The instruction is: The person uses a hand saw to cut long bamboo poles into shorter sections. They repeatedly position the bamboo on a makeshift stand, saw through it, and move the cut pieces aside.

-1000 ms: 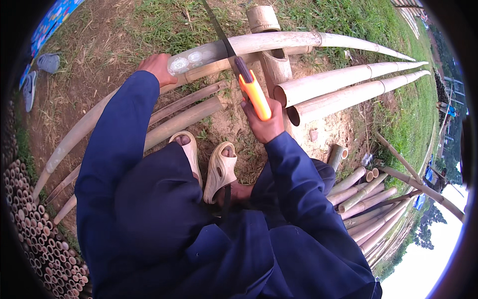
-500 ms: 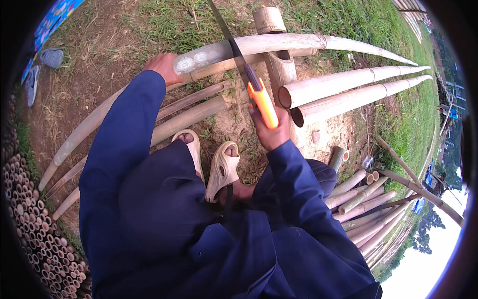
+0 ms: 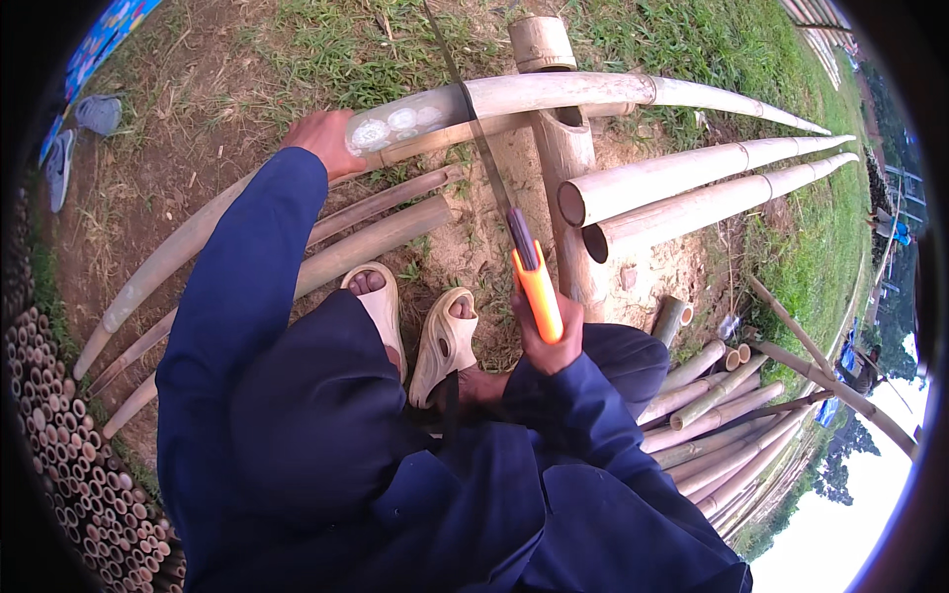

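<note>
In my right hand (image 3: pixel 550 334) is the orange handle of a handsaw (image 3: pixel 538 289). Its long dark blade crosses a pale bamboo pole (image 3: pixel 554 91), touching or just beside its near side. My left hand (image 3: pixel 322 140) is closed on that pole, left of the blade, by some whitish blotches; its fingertips are partly hidden. Under the pole lies a thinner bamboo length (image 3: pixel 435 140), and both rest across a thick upright-looking bamboo support (image 3: pixel 565 163) with a notched opening.
Two bamboo poles (image 3: pixel 672 183) with open ends lie to the right. More cut bamboo (image 3: pixel 727 415) is piled at lower right, and stacked tube ends (image 3: pixel 84 465) fill the lower left. My sandals (image 3: pixel 443 341) stand on bare soil. Another person's shoe (image 3: pixel 61 170) shows at far left.
My right hand has drawn the saw back toward my body, so more of the blade shows on the near side of the pole. My left hand stays in place.
</note>
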Available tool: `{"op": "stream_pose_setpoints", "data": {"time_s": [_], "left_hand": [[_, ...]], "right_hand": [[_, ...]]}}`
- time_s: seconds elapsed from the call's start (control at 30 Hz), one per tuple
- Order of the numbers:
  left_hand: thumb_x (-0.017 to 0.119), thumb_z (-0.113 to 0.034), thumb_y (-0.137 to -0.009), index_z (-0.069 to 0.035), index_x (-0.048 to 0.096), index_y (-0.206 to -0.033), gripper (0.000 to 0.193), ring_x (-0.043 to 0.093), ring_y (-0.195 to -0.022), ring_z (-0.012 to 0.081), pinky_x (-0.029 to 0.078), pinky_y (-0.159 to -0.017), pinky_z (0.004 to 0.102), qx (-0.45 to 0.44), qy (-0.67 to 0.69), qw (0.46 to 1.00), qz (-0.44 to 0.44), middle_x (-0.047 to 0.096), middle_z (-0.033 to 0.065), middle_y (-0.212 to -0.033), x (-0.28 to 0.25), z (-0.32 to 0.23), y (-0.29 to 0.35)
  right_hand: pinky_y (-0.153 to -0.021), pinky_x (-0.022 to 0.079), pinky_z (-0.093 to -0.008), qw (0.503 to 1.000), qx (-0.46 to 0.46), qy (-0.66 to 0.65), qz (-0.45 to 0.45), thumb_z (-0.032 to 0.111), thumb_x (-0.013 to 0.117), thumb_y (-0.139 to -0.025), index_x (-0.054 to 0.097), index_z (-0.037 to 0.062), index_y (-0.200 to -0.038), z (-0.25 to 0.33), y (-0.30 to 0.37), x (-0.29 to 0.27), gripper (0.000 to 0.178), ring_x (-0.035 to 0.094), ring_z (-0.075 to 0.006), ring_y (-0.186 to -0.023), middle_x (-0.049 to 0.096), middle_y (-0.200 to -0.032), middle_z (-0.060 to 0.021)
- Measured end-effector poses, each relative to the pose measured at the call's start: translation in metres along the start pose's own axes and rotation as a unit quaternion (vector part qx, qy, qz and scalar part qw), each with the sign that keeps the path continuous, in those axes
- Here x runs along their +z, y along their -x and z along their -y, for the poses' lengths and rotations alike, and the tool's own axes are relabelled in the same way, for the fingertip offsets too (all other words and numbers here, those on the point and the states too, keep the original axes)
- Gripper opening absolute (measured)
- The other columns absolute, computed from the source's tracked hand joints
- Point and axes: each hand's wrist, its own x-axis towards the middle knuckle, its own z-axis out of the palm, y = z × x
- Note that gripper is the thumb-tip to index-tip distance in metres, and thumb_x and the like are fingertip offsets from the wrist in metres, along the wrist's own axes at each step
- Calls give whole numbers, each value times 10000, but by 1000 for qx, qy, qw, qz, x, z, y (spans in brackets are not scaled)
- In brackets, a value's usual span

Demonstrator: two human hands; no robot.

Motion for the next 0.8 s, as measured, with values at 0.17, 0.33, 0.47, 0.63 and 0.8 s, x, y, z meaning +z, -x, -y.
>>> {"op": "stream_pose_setpoints", "data": {"time_s": [0.17,0.33,0.47,0.63,0.8], "left_hand": [[817,-295,-641,-75,721,-1175,586,709,-1021,389,550,-950,478,21,14,999,43,743,209,-1078,-15,-10,-5],[813,-303,-631,-84,731,-1180,596,711,-1025,383,556,-952,469,-8,-4,999,30,746,206,-1087,-10,3,2],[817,-296,-635,-84,730,-1173,585,712,-1022,388,555,-952,468,-8,6,999,41,746,210,-1081,-7,-2,2],[821,-292,-644,-77,729,-1165,571,711,-1021,390,553,-954,477,7,4,999,35,745,213,-1079,-14,-12,-4],[823,-298,-644,-69,728,-1158,570,712,-1017,390,553,-953,478,17,10,999,38,745,215,-1079,-11,-5,-5]], "right_hand": [[-555,452,-394,998,-37,-36,-34,170,742,-912,630,-28,-786,19,-110,29,260,512,-195,-522,576,-602,-134],[-614,525,-339,999,39,-28,-3,84,720,-922,708,-37,-975,4,51,-19,132,659,-188,-624,665,-703,-147],[-673,553,-328,1000,14,13,-10,81,700,-920,721,-41,-1126,13,108,-40,240,714,-202,-699,711,-783,-155],[-600,460,-274,1000,-16,-16,-8,113,721,-960,705,-48,-1030,-5,-72,21,176,525,-68,-644,610,-700,2],[-584,444,-302,999,-36,-5,-16,156,756,-947,680,-37,-938,-2,-71,19,208,503,-84,-638,619,-697,-30]]}}
